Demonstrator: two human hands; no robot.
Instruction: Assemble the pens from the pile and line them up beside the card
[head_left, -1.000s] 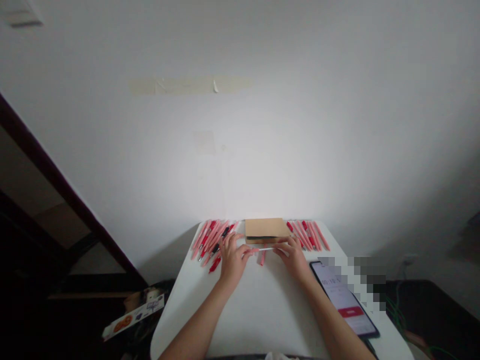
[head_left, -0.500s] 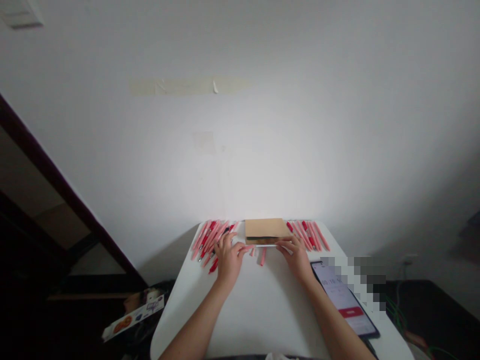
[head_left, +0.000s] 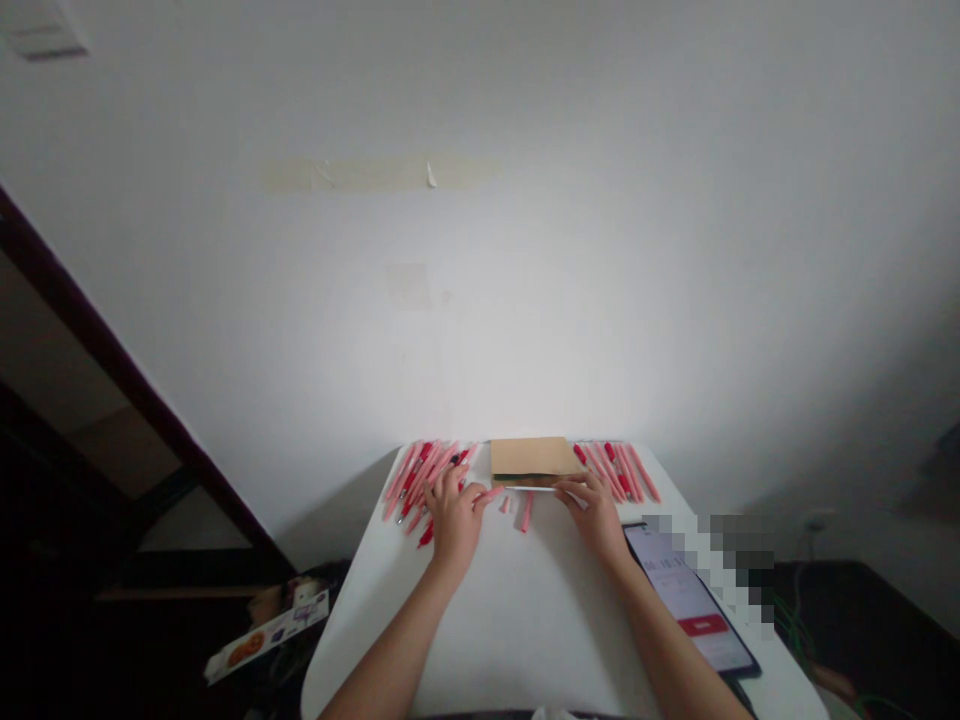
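My left hand [head_left: 456,522] pinches a short pink pen part [head_left: 491,494] between thumb and fingertips. My right hand [head_left: 596,515] is closed on the right end of a thin white pen refill [head_left: 534,488]. The refill's left end meets the pink part; whether it sits inside cannot be made out. Just below lie a small pink pen tip [head_left: 505,505] and a pink pen barrel [head_left: 526,514] on the white table [head_left: 525,620]. Behind the refill is a brown cardboard-coloured box or notebook [head_left: 531,456].
Many pink and red pens [head_left: 411,478] lie in a pile at the table's left, partly behind my left hand. A row of similar pens [head_left: 634,472] is at the right. A phone [head_left: 682,595] showing a timer rests near the right edge. The wall [head_left: 480,330] rises behind.
My left hand has tilted the pink part slightly, so its inner end and the refill's left end sit a little higher. My right hand has barely moved.
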